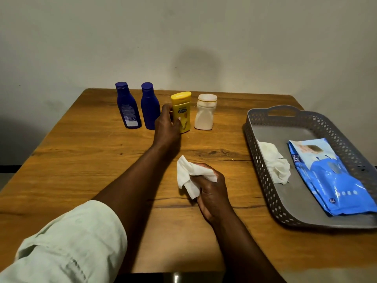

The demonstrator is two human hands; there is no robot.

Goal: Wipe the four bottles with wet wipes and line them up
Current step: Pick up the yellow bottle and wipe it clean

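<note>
the yellow bottle point(182, 111) stands upright on the wooden table point(81, 152), third in a row: two blue bottles point(128, 106) point(150, 107) on its left side, the white bottle point(205, 112) just beside it on the right. the left hand point(166, 127) curls around the yellow bottle. nearer than that bottle, the right hand point(211, 189) clutches a crumpled wet wipe point(188, 176). right of the yellow bottle, a grey tray point(257, 160) holds a used wipe point(275, 163) and a blue wipes pack point(330, 176).

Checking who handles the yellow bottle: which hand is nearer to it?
Left. The left hand grips the yellow bottle; the right hand holds a wipe nearer the person.
</note>
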